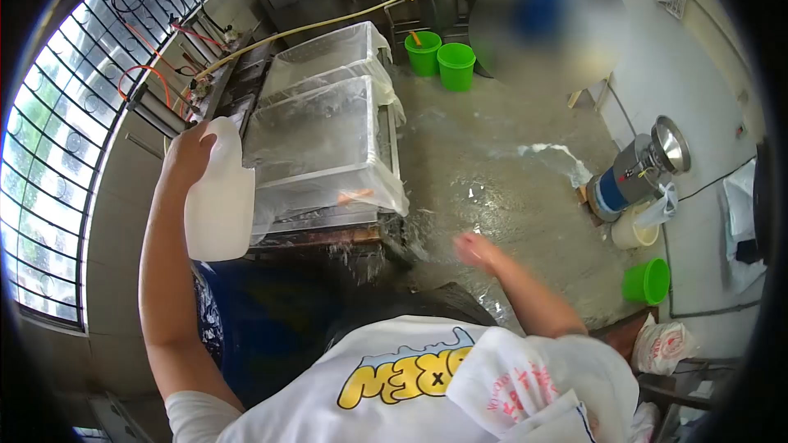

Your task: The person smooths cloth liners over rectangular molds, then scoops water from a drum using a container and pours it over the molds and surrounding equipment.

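My left hand (190,152) is closed round the upper end of a white plastic scoop (219,209), which looks like a cut-down jug. The scoop hangs upright just left of the near cloth-lined tray (308,135), above a blue barrel (263,303). White residue streaks the barrel's side. My right hand (474,250) is out over the wet floor, right of the tray's corner. Its fingers look curled in, slightly blurred, and no object shows in them. Wet, see-through cloth drapes over the tray's rim, and liquid drips off the bench edge below it.
A second cloth-lined tray (324,53) stands behind the first. Green buckets (456,66) stand on the floor (492,148) at the back. A grinder-like machine (628,176) with a metal funnel is at right, near another green bucket (646,281). A yellow hose (328,23) crosses behind the trays.
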Demonstrator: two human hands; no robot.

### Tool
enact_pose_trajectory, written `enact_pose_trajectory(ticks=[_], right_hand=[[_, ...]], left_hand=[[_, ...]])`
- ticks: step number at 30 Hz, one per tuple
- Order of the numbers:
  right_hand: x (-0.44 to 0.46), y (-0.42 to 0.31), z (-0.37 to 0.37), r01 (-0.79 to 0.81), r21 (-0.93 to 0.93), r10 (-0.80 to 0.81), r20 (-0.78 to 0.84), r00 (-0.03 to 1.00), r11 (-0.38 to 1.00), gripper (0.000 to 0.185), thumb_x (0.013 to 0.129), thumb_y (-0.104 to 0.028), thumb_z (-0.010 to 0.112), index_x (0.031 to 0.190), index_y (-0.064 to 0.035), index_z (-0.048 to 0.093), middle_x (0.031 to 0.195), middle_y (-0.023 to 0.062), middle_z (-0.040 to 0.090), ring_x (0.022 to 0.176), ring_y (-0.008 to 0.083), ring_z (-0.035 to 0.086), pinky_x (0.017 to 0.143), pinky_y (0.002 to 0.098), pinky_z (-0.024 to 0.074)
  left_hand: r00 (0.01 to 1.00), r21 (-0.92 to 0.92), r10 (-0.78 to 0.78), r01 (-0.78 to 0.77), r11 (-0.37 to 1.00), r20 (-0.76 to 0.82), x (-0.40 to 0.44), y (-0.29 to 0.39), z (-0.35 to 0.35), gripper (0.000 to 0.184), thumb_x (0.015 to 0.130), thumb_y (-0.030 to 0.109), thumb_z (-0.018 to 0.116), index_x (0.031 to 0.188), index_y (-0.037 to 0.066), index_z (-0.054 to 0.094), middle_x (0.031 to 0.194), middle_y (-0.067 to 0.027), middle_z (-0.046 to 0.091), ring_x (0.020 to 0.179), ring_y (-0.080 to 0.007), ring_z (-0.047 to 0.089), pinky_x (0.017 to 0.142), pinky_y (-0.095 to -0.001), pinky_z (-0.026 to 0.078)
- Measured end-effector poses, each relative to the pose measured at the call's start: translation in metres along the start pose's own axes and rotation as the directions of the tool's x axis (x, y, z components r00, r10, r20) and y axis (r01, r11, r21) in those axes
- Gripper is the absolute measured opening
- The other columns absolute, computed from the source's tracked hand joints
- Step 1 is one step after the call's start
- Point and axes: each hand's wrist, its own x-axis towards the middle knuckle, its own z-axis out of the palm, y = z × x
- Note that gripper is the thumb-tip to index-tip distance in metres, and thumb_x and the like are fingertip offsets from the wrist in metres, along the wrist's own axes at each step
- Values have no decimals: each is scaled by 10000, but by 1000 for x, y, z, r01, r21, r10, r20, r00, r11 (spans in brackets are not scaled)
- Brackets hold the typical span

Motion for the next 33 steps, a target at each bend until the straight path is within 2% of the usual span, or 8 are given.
enact_pose_trajectory(ticks=[1, 2, 5, 9, 15, 22, 29, 33], right_hand=[[-27, 42, -28, -76, -287, 14, -211, 977, 955, 390, 1024, -404, 643, 1046, -19, 703, 899, 98, 702, 849, 216, 646, 736, 423, 533], [-54, 79, -53, -93, -247, 27, -255, 967, 964, 415, 995, -414, 667, 1020, -2, 705, 975, 118, 728, 891, 271, 675, 777, 468, 538], [-119, 101, -104, -244, 319, 361, -388, 848, 916, 290, 1021, -330, 660, 1043, -42, 685, 869, 63, 648, 677, 141, 590, 539, 314, 478], [-110, 103, -159, -141, 386, 340, -517, 786, 912, 320, 1022, -332, 660, 1145, -38, 691, 871, 63, 662, 691, 150, 618, 561, 305, 506], [-50, -12, -209, -37, -333, -176, -587, 790, 942, 474, 1006, -411, 647, 1264, -15, 690, 1166, 228, 747, 1082, 368, 720, 938, 439, 552], [37, -46, -299, -81, -544, -135, -345, 929, 835, 494, 996, -407, 672, 1316, -29, 675, 1212, 231, 733, 1128, 359, 717, 965, 426, 557], [68, -103, -392, -161, -452, -63, -441, 895, 878, 487, 1006, -391, 665, 1305, -7, 672, 1172, 248, 740, 1045, 381, 736, 922, 455, 569], [114, -131, -454, -42, -388, -160, -475, 865, 921, 472, 1020, -367, 648, 1312, 4, 667, 1174, 241, 741, 1055, 358, 740, 944, 432, 565]], left_hand=[[999, 4, 39, -40, 999, 17, 8, 6, 3, 489, 1030, 339, 626, 1455, 98, 603, 1271, -266, 699, 1209, -435, 664, 1020, -502, 524], [999, -3, 30, -30, 1000, 17, 18, 14, 4, 489, 1030, 339, 626, 1455, 98, 603, 1271, -266, 699, 1209, -435, 664, 1020, -502, 524], [992, 102, 100, -107, 989, 75, 63, 38, 1, 481, 1019, 360, 636, 1449, 148, 608, 1284, -233, 704, 1213, -422, 665, 1025, -492, 526], [982, 268, 182, -190, 945, 54, 165, 60, 7, 453, 1005, 335, 649, 1415, 142, 628, 1280, -230, 700, 1174, -404, 684, 998, -518, 535], [918, 447, 395, -361, 818, 19, 319, 105, 22, 350, 929, 249, 708, 1238, 84, 705, 1266, -173, 716, 1202, -373, 665, 1005, -503, 525], [977, 638, 101, -200, 744, 188, 454, 103, 67, 250, 807, 98, 756, 1039, 7, 739, 1099, -226, 754, 1042, -388, 738, 885, -486, 596], [998, 371, 27, -7, 928, -49, 509, 194, 86, 480, 919, 247, 723, 1369, 89, 672, 1321, -208, 701, 1233, -388, 662, 1047, -493, 517], [942, -118, 38, -82, 990, -332, 527, 332, 110, 635, 955, 520, 674, 1340, 15, 653, 1211, -265, 726, 1145, -440, 692, 980, -525, 536]])
